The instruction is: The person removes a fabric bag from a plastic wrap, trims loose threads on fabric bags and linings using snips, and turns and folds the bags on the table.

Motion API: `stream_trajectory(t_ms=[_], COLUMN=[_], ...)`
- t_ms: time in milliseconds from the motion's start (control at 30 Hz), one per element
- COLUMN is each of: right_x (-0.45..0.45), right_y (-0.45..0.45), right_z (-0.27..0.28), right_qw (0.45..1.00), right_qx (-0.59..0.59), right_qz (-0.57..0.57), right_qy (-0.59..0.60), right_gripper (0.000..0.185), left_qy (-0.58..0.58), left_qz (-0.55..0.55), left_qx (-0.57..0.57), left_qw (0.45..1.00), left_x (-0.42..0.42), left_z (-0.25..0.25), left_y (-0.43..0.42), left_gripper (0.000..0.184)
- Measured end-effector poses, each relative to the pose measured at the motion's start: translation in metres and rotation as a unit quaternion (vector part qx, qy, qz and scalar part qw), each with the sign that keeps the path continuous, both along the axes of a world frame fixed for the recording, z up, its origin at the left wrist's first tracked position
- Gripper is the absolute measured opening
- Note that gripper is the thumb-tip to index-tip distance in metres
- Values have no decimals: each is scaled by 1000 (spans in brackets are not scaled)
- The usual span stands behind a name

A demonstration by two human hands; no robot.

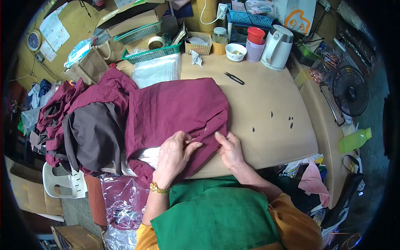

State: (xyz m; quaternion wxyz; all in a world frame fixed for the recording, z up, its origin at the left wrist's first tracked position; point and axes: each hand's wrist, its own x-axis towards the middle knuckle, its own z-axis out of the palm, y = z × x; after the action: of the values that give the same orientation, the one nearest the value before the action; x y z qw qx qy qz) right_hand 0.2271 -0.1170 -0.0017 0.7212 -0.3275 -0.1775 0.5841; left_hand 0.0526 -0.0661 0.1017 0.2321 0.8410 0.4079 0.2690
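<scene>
A maroon garment (175,102) lies spread over the front of the brown table, its right part bunched near my hands. My left hand (174,154), with a gold watch at the wrist, is closed on the fabric, thumb and fingers pinching it. To its right, my right hand (229,150) grips the garment's edge between thumb and fingers. A white patch (150,156) shows beside my left hand under the cloth. Black thread snips (234,78) lie on the table beyond the garment.
More maroon and grey garments (93,133) are heaped at the left. Clear plastic bags (157,68) lie behind. Along the back stand green baskets (153,53), a jar (219,39), a white bowl (236,53) and a kettle (277,48). A black fan (350,91) is at the right.
</scene>
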Motion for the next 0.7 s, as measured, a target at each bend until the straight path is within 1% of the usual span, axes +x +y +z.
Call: stream_trajectory(t_ms=[33,67,133,167,200,233,267,300,333,400,433,500,533,600,633,667,700], right_x=[-9,-15,-23,-24,-22,-17,-13,-8,-5,0,-1,-1,-2,-4,-4,-4,-3], right_y=[-1,-2,-3,-4,-6,-8,-10,-12,-10,-4,-2,-1,0,1,2,1,-2], right_z=[1,-2,-8,-7,-3,2,13,28,23,8,3,-3,-6,-16,-20,-9,10], right_qw=[1000,1000,991,993,993,999,991,983,984,985,989,991,992,993,994,994,993], right_qx=[10,10,27,34,35,-1,-36,-32,-32,-65,-70,-58,-46,-41,-35,-34,-48], right_qz=[-4,-6,-18,20,18,52,84,106,102,95,69,56,44,44,41,41,79], right_qy=[-28,-27,-133,-114,-115,-10,96,145,146,131,111,110,109,104,97,97,77], right_gripper=[24,24,25,33,33,37,41,45,45,39,35,33,31,30,30,30,29], left_qy=[44,11,-19,19,18,-6,-29,-37,-36,24,25,75,76,-1,-1,-2,-3], left_qz=[4,2,7,31,29,24,18,15,11,71,70,30,33,33,34,33,32], left_qx=[19,104,116,67,68,62,54,29,28,21,21,13,13,18,18,29,40], left_qw=[999,995,993,997,997,998,998,999,999,997,997,997,996,999,999,999,999], left_x=[7,18,40,47,49,50,52,54,55,55,53,44,44,43,43,43,43], left_z=[-1,-12,-14,-12,-15,-21,-22,-20,-18,-16,-18,-22,-20,-16,-15,-15,-14], left_y=[0,2,5,8,12,18,21,20,17,13,15,21,21,22,22,22,22], left_gripper=[38,39,36,31,31,31,32,31,31,34,34,38,38,38,38,38,38])
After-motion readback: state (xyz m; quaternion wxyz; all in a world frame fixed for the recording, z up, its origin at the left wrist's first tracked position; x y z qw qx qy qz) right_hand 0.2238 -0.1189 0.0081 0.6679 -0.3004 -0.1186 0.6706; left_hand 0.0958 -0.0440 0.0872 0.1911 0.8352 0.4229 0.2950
